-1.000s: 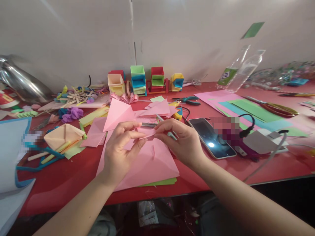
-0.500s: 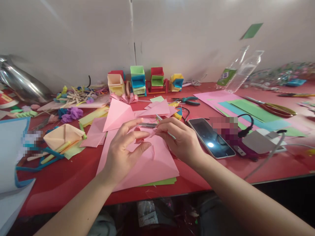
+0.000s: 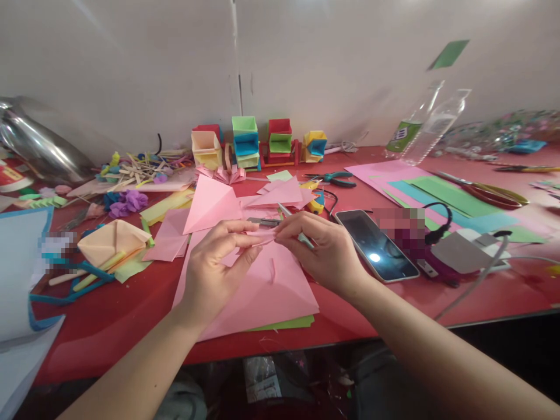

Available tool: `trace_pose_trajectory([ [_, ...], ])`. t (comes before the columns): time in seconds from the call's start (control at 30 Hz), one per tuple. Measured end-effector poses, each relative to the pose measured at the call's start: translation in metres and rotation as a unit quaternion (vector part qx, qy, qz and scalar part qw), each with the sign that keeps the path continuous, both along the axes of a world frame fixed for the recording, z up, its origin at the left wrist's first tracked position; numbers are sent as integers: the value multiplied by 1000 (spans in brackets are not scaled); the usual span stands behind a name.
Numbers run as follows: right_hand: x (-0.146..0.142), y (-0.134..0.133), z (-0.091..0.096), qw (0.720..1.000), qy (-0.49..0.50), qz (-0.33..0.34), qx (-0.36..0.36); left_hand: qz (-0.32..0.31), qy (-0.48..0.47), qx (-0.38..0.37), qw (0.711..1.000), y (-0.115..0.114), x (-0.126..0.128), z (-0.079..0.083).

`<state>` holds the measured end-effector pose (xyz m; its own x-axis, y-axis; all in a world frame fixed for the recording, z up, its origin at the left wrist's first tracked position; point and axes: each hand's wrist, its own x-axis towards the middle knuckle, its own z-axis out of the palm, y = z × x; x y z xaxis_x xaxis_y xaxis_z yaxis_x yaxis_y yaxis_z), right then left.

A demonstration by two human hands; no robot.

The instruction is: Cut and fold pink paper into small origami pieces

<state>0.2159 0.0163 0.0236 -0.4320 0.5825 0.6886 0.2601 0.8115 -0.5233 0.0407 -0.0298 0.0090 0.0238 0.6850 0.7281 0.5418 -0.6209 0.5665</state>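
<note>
Over the pink paper sheets (image 3: pixel 258 297), both hands meet at a small folded piece of pink paper (image 3: pixel 262 234). My left hand (image 3: pixel 219 262) pinches its left side between thumb and fingers. The fingertips of my right hand (image 3: pixel 321 248) are closed on its right end. Just behind the fingers is a dark, flat metal tool (image 3: pixel 265 221), partly hidden. A thin pale-tipped tool (image 3: pixel 285 209) passes behind my right fingers; whether that hand holds it, I cannot tell. A narrow curled pink strip (image 3: pixel 273 270) lies on the top sheet.
A phone (image 3: pixel 377 245) lies right of my right hand, beside cables and a charger. Folded paper boxes (image 3: pixel 245 143), pliers (image 3: pixel 335 178) and plastic bottles (image 3: pixel 433 128) are toward the wall. Scissors (image 3: pixel 481 189) rest on coloured paper. An orange paper shape (image 3: pixel 112 242) sits left.
My left fingers have closed in on the pink paper, and the left thumb has drawn back slightly. The pink piece now lies flatter between both hands. The right hand has barely shifted.
</note>
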Motion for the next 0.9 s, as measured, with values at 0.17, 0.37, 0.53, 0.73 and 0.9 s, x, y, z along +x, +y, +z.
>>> trace_pose_trajectory([
  [0.17, 1, 1, 0, 1000, 0, -14, -16, -11, 0, -22, 1000, 2, -1, -2],
  [0.37, 1, 2, 0, 997, 39, -40, -55, -90, -149, -49, 984, 5, -3, -7],
  [0.53, 1, 0, 2, 992, 56, -39, -102, -91, -113, -82, 986, 8, -8, -10],
  [0.73, 2, 0, 1, 995, 29, -38, -82, -9, -23, -26, 999, 9, -9, -9],
  [0.9, 1, -1, 2, 999, 26, -9, -43, -1, -29, -21, 999, 8, -6, -7],
])
